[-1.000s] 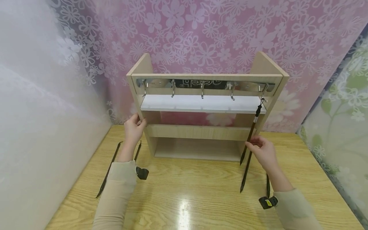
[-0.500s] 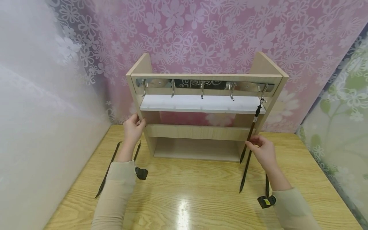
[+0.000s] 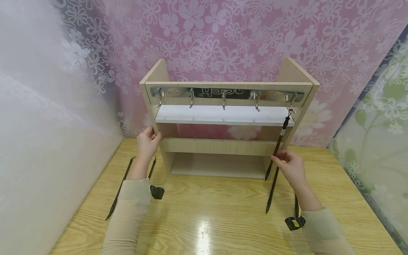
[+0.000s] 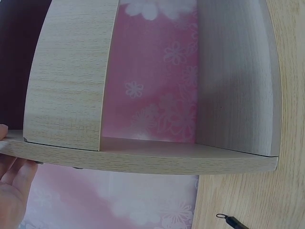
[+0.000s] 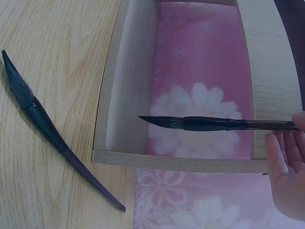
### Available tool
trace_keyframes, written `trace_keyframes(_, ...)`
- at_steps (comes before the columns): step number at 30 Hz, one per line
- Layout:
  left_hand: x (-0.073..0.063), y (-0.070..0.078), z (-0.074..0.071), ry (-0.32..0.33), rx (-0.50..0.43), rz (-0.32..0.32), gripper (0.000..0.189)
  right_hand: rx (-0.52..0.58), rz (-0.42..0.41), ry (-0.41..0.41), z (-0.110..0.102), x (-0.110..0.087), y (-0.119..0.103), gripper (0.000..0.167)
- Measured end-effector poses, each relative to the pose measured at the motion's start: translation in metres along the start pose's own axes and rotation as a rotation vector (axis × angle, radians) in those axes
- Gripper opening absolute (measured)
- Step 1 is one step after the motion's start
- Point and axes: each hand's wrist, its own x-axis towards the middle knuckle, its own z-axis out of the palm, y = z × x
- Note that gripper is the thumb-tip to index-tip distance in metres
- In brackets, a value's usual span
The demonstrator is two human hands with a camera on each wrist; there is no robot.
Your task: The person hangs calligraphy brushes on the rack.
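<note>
A dark writing brush hangs by its cord loop from the rightmost hook of a small wooden shelf. My right hand pinches its handle low down, by the shelf's right side panel. In the right wrist view the brush's black bristles point away from the fingers, across the lower opening. My left hand grips the front edge of the left side panel, thumb on one face and fingers on the other.
Other brushes lie on the wooden table: one brush far left, another brush beside the left forearm, one brush below the right hand, and one brush partly behind the right wrist. Several metal hooks line the top rail.
Both hands keep their places and their holds. The hanging brush's tip has shifted very slightly up and left.
</note>
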Motion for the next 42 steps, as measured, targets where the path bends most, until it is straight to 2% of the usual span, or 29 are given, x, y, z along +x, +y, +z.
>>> trace_keyframes(13,0.0,0.001,0.0,-0.003,-0.006,-0.012,0.032,0.006,0.012,0.001,0.0,-0.001,-0.001,0.026)
trace_keyframes(23,0.0,0.0,0.0,0.002,-0.018,-0.02,0.031,0.061,-0.014,0.01,-0.002,-0.001,0.0,0.024)
trace_keyframes(29,0.0,0.0,0.001,0.014,-0.018,-0.036,0.031,0.094,-0.02,0.007,-0.005,-0.004,-0.001,0.024)
trace_keyframes(34,0.0,0.001,0.002,0.027,-0.016,-0.049,0.031,0.078,-0.006,0.005,-0.007,-0.007,0.001,0.025)
trace_keyframes(42,0.001,0.002,0.004,0.065,-0.001,-0.016,0.025,0.052,0.034,-0.009,-0.011,-0.012,0.005,0.029)
